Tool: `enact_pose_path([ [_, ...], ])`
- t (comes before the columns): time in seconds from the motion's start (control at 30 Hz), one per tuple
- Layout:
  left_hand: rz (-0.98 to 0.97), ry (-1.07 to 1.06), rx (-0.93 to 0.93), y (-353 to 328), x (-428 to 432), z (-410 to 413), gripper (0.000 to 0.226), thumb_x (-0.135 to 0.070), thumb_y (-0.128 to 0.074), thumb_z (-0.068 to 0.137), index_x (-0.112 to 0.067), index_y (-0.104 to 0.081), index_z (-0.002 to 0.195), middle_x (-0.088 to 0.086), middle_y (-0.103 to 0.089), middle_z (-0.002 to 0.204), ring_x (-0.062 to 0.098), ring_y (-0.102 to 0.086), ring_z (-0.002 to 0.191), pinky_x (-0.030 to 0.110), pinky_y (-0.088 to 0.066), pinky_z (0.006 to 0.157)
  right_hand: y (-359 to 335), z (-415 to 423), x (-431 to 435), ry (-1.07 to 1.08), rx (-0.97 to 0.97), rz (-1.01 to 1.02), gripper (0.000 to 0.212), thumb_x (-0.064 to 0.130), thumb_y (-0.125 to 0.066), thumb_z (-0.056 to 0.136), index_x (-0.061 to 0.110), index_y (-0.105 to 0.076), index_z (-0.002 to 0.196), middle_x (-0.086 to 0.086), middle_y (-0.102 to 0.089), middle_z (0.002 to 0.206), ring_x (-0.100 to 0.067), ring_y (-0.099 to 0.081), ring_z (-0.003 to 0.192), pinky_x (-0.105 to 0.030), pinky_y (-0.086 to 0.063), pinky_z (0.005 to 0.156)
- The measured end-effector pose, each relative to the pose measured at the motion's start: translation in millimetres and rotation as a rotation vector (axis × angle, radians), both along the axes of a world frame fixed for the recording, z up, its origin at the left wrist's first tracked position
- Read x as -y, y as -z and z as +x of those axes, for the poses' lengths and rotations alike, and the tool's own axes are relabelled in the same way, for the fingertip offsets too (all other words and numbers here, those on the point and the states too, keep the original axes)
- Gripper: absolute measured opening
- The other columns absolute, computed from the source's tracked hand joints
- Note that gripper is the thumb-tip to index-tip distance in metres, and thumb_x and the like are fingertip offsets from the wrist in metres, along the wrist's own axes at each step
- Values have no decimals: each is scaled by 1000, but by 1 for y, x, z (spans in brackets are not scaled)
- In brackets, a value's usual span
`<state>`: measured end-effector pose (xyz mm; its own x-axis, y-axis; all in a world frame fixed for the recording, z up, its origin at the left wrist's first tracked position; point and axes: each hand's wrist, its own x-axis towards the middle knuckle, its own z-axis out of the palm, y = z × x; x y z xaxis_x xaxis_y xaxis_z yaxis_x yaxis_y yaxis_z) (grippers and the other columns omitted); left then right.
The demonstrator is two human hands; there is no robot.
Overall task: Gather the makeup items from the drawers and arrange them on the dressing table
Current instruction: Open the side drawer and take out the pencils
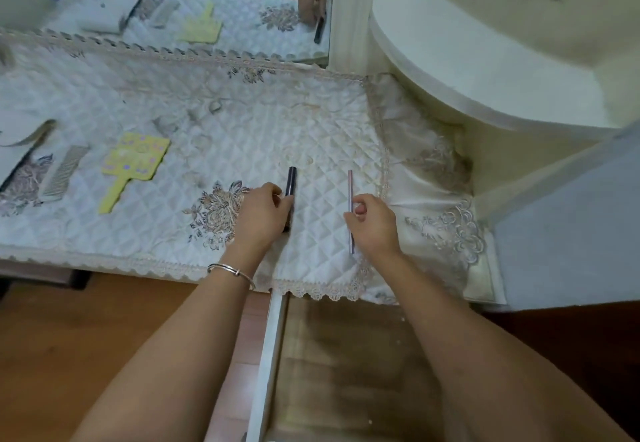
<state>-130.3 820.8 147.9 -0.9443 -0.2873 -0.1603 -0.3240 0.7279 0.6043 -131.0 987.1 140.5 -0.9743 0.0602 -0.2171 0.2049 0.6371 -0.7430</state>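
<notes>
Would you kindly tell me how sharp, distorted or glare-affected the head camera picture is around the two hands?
Head view: wide-angle bending curves the lace edges of the quilted cloth; the whole frame is soft, blurring the comb at left; light is even, with no glare and only faint shadows; the dark tube in the left hand and the thin pink pencil in the right hand are readable.

On the white quilted lace-edged table cover [207, 123], the left hand [261, 214] grips a dark cylindrical makeup tube [290, 182] while the right hand [374, 227] pinches a thin pink metallic pencil [350, 185], well right of a yellow hand mirror [133, 164] and a grey metal comb [64, 173], above an open wooden drawer [346, 372].
</notes>
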Motion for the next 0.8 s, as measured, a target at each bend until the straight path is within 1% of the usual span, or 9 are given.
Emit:
enact_pose_path([
  [0.2, 58, 59, -223, 0, 1, 78, 26, -13, -50, 91, -4, -59, 113, 9, -64, 106, 19, -58, 91, 25, -40, 76, -10, 63, -26, -74, -164, 32, 30, 6, -51, 88, 7, -57, 118, 5, -49, 102, -6, -47, 93, -6, -35, 76],
  [0.33, -85, 274, -152, 32, 1, 169, 24, -20, -46, 85, -15, -66, 96, 2, -69, 91, 18, -58, 87, 24, -43, 73, 5, 149, -60, -171, -53, 183, 26, 16, -52, 90, 13, -60, 115, 4, -56, 106, -10, -54, 98, -19, -39, 87],
  [0.4, -142, 446, -115, 52, 6, 206, 27, -25, -41, 77, -22, -67, 84, -5, -69, 85, 13, -55, 86, 25, -48, 72, 18, 199, -75, -183, 36, 294, 27, 28, -49, 89, 14, -65, 105, 0, -64, 100, -16, -60, 93, -23, -44, 81],
  [0.5, -179, 576, -93, 67, 16, 245, 25, -27, -41, 75, -26, -66, 77, -12, -70, 80, 10, -49, 99, 25, -53, 73, 37, 264, -90, -157, 169, 338, 43, 44, -38, 84, 16, -69, 91, -2, -68, 90, -21, -64, 84, -31, -50, 73],
  [0.63, -135, 700, -175, 71, 30, 283, 22, -32, -38, 91, -25, -57, 84, -9, -69, 82, 14, -48, 106, 21, -38, 89, 35, 320, -98, -107, 265, 365, 35, 45, -53, 84, 17, -67, 101, -1, -66, 105, -19, -57, 101, -35, -45, 91],
  [0.67, -130, 711, -179, 70, 32, 291, 33, -38, -32, 95, -23, -60, 84, -9, -69, 84, 13, -49, 106, 21, -37, 90, 35, 329, -97, -104, 263, 361, 43, 51, -52, 83, 15, -67, 103, -3, -66, 107, -20, -57, 103, -36, -45, 94],
  [0.73, -123, 714, -180, 68, 36, 306, 51, -52, -27, 94, -21, -65, 82, -11, -69, 88, 11, -50, 107, 21, -38, 90, 36, 342, -93, -92, 242, 363, 76, 75, -35, 76, 13, -65, 108, -5, -65, 112, -23, -56, 108, -38, -44, 98],
  [0.77, -126, 720, -175, 69, 38, 312, 53, -58, -29, 91, -22, -66, 81, -12, -69, 90, 11, -49, 108, 21, -37, 91, 38, 346, -92, -70, 236, 358, 86, 80, -29, 70, 13, -64, 111, -4, -64, 115, -23, -55, 110, -38, -42, 100],
  [0.8, -138, 731, -168, 70, 39, 316, 53, -62, -31, 88, -23, -66, 81, -12, -68, 92, 11, -48, 110, 22, -37, 91, 40, 348, -92, -47, 230, 356, 83, 75, -30, 68, 13, -64, 112, -4, -63, 116, -23, -54, 112, -38, -41, 101],
])
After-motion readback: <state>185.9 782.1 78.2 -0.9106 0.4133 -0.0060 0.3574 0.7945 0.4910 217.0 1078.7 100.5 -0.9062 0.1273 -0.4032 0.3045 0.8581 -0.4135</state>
